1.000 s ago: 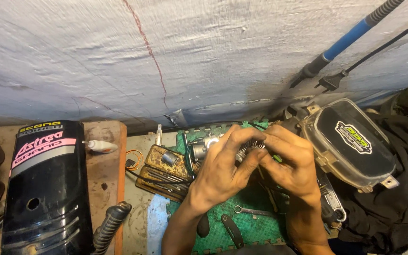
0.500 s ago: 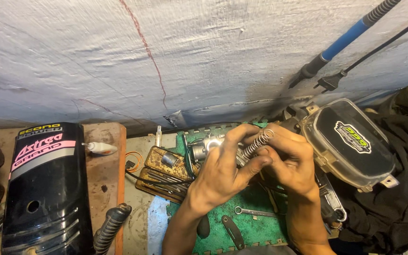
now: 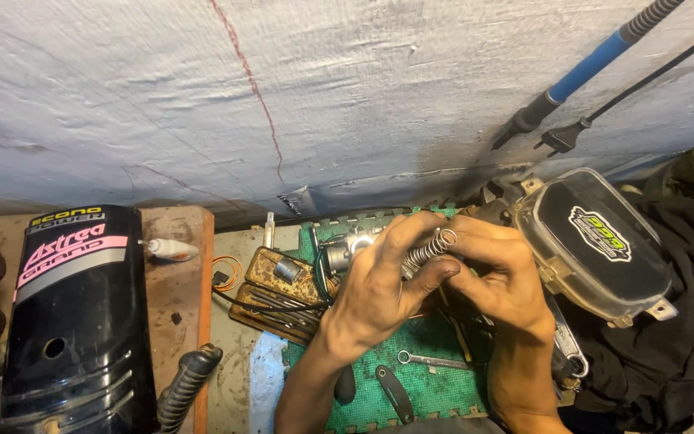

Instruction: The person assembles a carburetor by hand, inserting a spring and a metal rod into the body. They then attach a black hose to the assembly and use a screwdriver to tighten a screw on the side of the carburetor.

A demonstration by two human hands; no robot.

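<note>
Head view: my left hand (image 3: 379, 293) and right hand (image 3: 496, 281) meet over the green mat (image 3: 435, 394), and both close a pinching grip on a small metal coil spring (image 3: 430, 247). Its long axis runs slantwise, the upper end pointing up and to the right of my grip, the lower end down toward my left palm. Just behind my left fingers sits a silvery metal part (image 3: 347, 249). Below the grip lies a small spanner (image 3: 431, 362); right of it, a clear-lidded housing (image 3: 596, 241).
</note>
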